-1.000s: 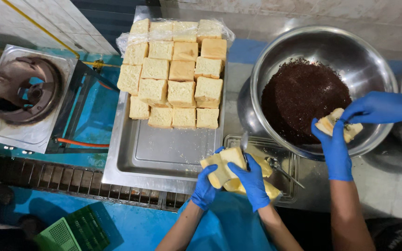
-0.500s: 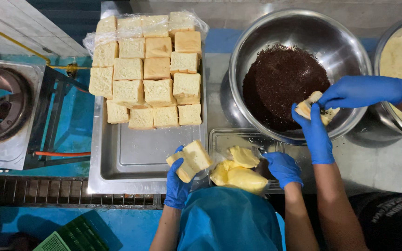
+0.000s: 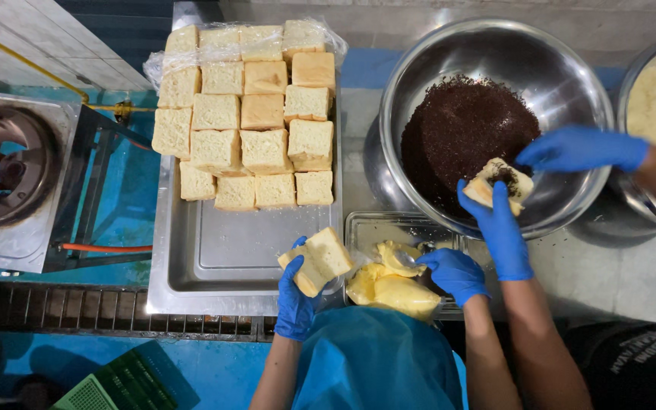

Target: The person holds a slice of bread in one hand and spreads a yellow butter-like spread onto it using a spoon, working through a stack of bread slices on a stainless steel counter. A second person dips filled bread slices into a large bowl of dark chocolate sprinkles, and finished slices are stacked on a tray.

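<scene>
Left hand (image 3: pixel 295 292) clamped on a bread piece (image 3: pixel 317 260), raised just above the near edge of the steel tray (image 3: pixel 222 262). Right hand (image 3: pixel 455 273) curled into yellow butter (image 3: pixel 390 285), right of that tray. Probably light, spongy, crushable bread; best held by the crusted sides. Greasy, soft butter.

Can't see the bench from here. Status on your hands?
Left hand grips square bread slices over steel tray. Right hand in soft yellow butter. Co-worker's gloved hands alongside, at the bowl.
</scene>
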